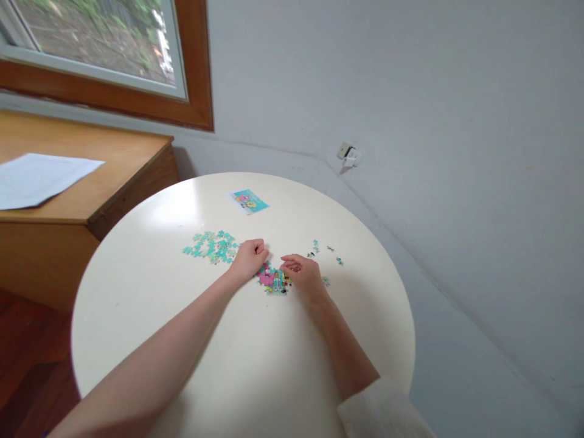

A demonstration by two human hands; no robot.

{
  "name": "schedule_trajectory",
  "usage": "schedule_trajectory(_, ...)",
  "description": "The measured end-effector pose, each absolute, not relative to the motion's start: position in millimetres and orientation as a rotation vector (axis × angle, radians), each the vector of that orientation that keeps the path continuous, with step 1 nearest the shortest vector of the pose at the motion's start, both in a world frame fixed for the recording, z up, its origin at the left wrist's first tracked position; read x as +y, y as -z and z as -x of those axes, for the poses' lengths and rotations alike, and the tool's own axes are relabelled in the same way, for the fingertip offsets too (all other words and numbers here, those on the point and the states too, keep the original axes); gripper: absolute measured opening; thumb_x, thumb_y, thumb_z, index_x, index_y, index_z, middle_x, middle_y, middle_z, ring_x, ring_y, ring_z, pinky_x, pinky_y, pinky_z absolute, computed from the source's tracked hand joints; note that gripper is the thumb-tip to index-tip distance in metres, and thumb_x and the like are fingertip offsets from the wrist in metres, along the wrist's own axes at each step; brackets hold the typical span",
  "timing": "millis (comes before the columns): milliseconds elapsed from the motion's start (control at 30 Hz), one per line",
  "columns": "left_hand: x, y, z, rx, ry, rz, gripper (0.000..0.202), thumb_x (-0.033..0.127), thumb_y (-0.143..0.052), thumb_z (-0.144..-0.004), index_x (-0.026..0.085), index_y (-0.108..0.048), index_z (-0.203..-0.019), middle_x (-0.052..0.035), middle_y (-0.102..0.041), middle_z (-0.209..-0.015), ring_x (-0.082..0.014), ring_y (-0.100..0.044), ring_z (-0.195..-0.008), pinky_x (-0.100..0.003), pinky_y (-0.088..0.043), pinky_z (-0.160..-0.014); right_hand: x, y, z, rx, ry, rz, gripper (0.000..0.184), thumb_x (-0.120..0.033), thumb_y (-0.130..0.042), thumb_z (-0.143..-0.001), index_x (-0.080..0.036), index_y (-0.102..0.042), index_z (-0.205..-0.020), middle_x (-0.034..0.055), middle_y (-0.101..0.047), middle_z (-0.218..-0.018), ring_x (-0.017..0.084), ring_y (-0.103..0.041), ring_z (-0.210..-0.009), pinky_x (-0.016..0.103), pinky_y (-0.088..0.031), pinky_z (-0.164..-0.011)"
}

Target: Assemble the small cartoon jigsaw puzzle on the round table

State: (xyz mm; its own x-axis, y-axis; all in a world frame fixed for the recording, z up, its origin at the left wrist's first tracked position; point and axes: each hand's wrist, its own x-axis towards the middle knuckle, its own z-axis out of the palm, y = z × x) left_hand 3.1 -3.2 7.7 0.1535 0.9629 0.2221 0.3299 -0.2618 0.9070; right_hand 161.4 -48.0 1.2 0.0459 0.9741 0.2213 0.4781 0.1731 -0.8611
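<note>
A partly joined jigsaw puzzle [277, 280] with pink, teal and yellow cartoon figures lies on the white round table [219, 377]. My left hand [249, 260] is closed at the puzzle's upper left edge, its fingers curled in; whatever they may hold is hidden. On the other side, my right hand [302, 272] is bent over the puzzle's right edge with thumb and fingers drawn together. I cannot make out what is between them. Loose teal puzzle pieces [212, 245] are heaped to the left of my left hand.
Several stray pieces [316, 246] lie beyond and to the right of my right hand. A small picture card [250, 201] with a cartoon scene rests near the table's far edge. At left stands a wooden desk [132, 143] with white paper [43, 176]. A wall bounds the right side.
</note>
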Motion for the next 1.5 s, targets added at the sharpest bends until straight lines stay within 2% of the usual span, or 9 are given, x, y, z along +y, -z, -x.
schedule_trajectory(267,-7,-12,-2,1.173,-1.110,-1.711,0.025,0.014,-0.044,-0.064,0.020,-0.025,-0.048,0.0078,-0.024,-0.045,-0.0076,-0.025,-0.047,-0.023,-0.021,-0.049,-47,-1,-164,-1.474,-0.714,1.365,0.022,-0.026,-0.062,-0.065,-0.020,-0.067,-0.085,0.0014,-0.069,-0.068,0.015,-0.064,-0.060,0.027,-0.054,-0.061)
schedule_trajectory(400,-10,-14,-2,1.017,-1.052,-1.781,0.021,0.027,-0.048,-0.072,0.017,-0.044,-0.053,0.0050,-0.039,-0.051,-0.0092,-0.035,-0.051,-0.023,-0.028,-0.051,-46,0,-165,-1.376,-0.703,1.314,0.029,-0.030,-0.063,-0.067,-0.018,-0.065,-0.093,0.0031,-0.069,-0.073,0.015,-0.065,-0.065,0.028,-0.054,-0.067)
schedule_trajectory(500,-11,-14,-2,0.919,-0.975,-1.911,0.020,0.032,-0.053,-0.073,0.015,-0.060,-0.065,-0.0008,-0.053,-0.066,-0.0115,-0.045,-0.060,-0.024,-0.035,-0.057,-45,1,-165,-1.342,-0.697,1.294,0.032,-0.032,-0.063,-0.067,-0.017,-0.064,-0.095,0.0039,-0.069,-0.074,0.016,-0.065,-0.067,0.029,-0.053,-0.069)
schedule_trajectory(567,-11,-12,-2,0.852,-0.922,-1.966,0.020,0.032,-0.055,-0.073,0.014,-0.064,-0.069,-0.0036,-0.057,-0.073,-0.0121,-0.048,-0.063,-0.024,-0.038,-0.059,-45,1,-164,-1.332,-0.696,1.287,0.032,-0.032,-0.063,-0.067,-0.016,-0.064,-0.095,0.0041,-0.069,-0.074,0.016,-0.065,-0.068,0.029,-0.053,-0.069)
schedule_trajectory(733,-7,-6,-1,0.827,-0.858,-1.984,0.014,0.027,-0.058,-0.072,0.015,-0.065,-0.070,-0.0047,-0.062,-0.077,-0.0112,-0.049,-0.063,-0.023,-0.040,-0.061,-47,-1,-162,-1.318,-0.707,1.274,0.030,-0.032,-0.063,-0.067,-0.017,-0.063,-0.093,0.0038,-0.068,-0.073,0.016,-0.065,-0.067,0.029,-0.053,-0.068)
schedule_trajectory(967,-8,-6,-2,0.884,-0.842,-1.882,0.016,0.028,-0.059,-0.071,0.014,-0.065,-0.067,-0.0042,-0.061,-0.075,-0.0090,-0.045,-0.056,-0.021,-0.038,-0.052,-46,0,-161,-1.323,-0.696,1.282,0.030,-0.035,-0.062,-0.067,-0.018,-0.063,-0.092,0.0038,-0.069,-0.074,0.017,-0.065,-0.068,0.029,-0.054,-0.068)
schedule_trajectory(1200,-8,-9,-2,0.887,-0.883,-1.852,0.019,0.030,-0.059,-0.070,0.013,-0.064,-0.065,-0.0039,-0.060,-0.073,-0.0090,-0.047,-0.056,-0.021,-0.038,-0.052,-45,-1,-167,-1.382,-0.568,1.344,0.025,-0.034,-0.052,-0.075,-0.018,-0.066,-0.087,0.0064,-0.070,-0.078,0.018,-0.065,-0.071,0.030,-0.052,-0.069)
schedule_trajectory(1300,-7,-8,-2,0.922,-0.914,-1.842,0.018,0.029,-0.059,-0.070,0.012,-0.064,-0.065,-0.0031,-0.059,-0.070,-0.0088,-0.046,-0.055,-0.021,-0.037,-0.051,-47,-5,-168,-1.502,-0.454,1.371,0.021,-0.032,-0.052,-0.075,-0.019,-0.068,-0.080,0.0068,-0.070,-0.082,0.018,-0.064,-0.074,0.030,-0.049,-0.068)
schedule_trajectory(1500,-5,-4,-2,0.974,-0.946,-1.837,0.021,0.031,-0.058,-0.072,0.012,-0.065,-0.067,-0.0024,-0.058,-0.066,-0.0096,-0.047,-0.055,-0.021,-0.038,-0.051,-49,-7,-166,-1.621,-0.392,1.354,0.017,-0.029,-0.054,-0.073,-0.020,-0.068,-0.077,0.0047,-0.069,-0.077,0.017,-0.061,-0.072,0.030,-0.046,-0.067)
